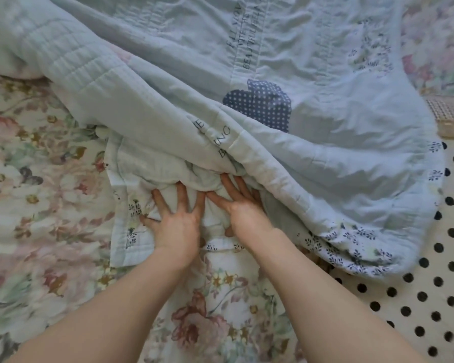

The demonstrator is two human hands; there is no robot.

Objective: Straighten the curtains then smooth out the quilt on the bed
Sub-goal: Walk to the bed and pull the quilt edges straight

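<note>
Left hand [174,226], right hand [243,208] side by side, fingers spread flat, pressing bunched quilt [286,74] fold near bed [37,179] edge, likely to flatten it.

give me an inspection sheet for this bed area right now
surface: floral bedsheet, bare at left and near edge
job's things: pale blue quilt bunched in folds, one edge draped over the right side; curtains not in view
clutter: nothing seen
hands: left hand and right hand side by side, fingers spread flat, pressing the quilt's crumpled near edge
cables: nothing seen
surroundings: polka-dot surface at right; woven item at right edge, unclear what
</note>
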